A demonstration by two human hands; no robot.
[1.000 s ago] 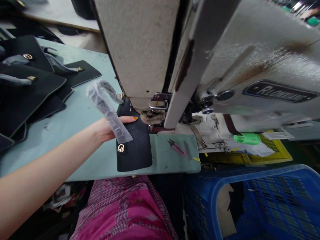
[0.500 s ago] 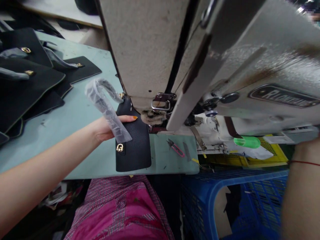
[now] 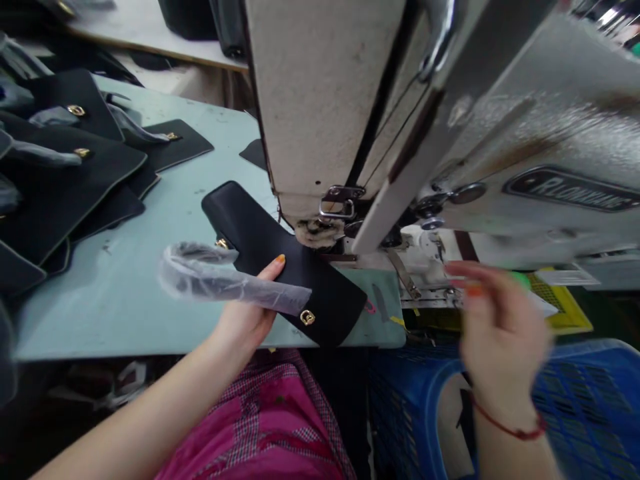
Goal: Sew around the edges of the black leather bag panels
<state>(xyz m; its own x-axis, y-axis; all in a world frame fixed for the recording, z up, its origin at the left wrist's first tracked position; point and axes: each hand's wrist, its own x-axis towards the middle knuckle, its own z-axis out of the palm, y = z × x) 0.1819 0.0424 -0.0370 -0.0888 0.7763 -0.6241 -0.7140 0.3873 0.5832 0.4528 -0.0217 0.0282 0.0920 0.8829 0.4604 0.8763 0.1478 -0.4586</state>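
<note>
A black leather bag panel [image 3: 327,287] lies slanted in front of the sewing machine [image 3: 320,120]. Gold-coloured fittings join a handle wrapped in clear plastic [image 3: 240,283] to it. My left hand [image 3: 257,313] grips this panel through the loop of the handle, thumb on top and the other fingers hidden beneath. Over at the right, my right hand [image 3: 503,327] is in the air near the machine bed and above the blue crate's edge. Motion smears its fingers, so whether they hold anything is unclear. A pink-handled thread snipper [image 3: 370,305] is mostly covered by the panel.
More black panels with wrapped handles [image 3: 65,180] are piled on the left of the pale green table [image 3: 165,207]. A blue plastic crate [image 3: 425,400] stands at the lower right, with a yellow basket [image 3: 570,313] behind it. The machine's head overhangs the work.
My left hand has drawn the panel toward me and turned it from upright to slanted, its lower end swinging right over the snipper. My right hand has come in from the right edge.
</note>
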